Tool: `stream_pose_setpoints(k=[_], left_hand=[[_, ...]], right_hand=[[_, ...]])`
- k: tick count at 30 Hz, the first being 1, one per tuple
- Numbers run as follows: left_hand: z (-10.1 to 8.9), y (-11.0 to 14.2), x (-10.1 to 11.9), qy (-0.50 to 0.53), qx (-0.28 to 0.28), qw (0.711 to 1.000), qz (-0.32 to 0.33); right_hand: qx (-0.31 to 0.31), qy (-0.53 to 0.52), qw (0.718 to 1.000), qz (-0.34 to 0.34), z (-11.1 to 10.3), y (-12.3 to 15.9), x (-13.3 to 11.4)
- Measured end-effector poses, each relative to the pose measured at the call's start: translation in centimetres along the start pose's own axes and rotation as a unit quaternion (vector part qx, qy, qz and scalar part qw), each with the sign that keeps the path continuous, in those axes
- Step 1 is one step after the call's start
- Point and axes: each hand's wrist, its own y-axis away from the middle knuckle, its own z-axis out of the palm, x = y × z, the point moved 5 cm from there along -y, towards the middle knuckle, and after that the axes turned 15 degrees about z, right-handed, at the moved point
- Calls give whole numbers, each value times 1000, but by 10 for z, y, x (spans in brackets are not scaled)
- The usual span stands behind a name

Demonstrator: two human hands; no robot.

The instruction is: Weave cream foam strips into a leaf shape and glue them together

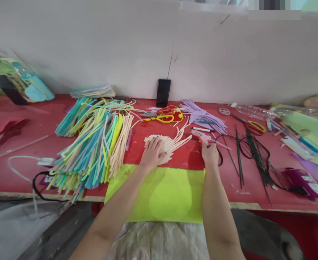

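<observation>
My left hand (153, 153) lies flat with its fingers spread on a fan of cream foam strips (170, 142) on the red table (188, 155). My right hand (209, 152) is closed round a pink glue gun (204, 138), whose tip points at the loose ends of the cream strips. A yellow-green foam sheet (166, 193) lies under both forearms at the table's front edge.
A big heap of coloured foam strips (94, 144) lies to the left. Purple strips (202, 116), yellow scissors (163, 117), a black phone (163, 92) against the wall, green wires (252, 151) and black cable sit behind and to the right. Foam sheets (308, 133) are far right.
</observation>
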Motion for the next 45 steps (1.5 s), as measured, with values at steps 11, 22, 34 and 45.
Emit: stream_pose_setpoints(k=[11,22,34,45], left_hand=[[-1,-1,1,18,-4,1000,-8],[-31,10,-40,81,179,975,-107],[-28,20,-50,108,248,939,-214],[-24,12,-56,331,328,867,-176]], right_hand=[[15,13,1000,-5,-11,0,0],[-20,-146,957,-251,-6,58,-46],[-152,-121,918,-346,27,109,-62],[-188,-128,923,-309,28,103,-60]])
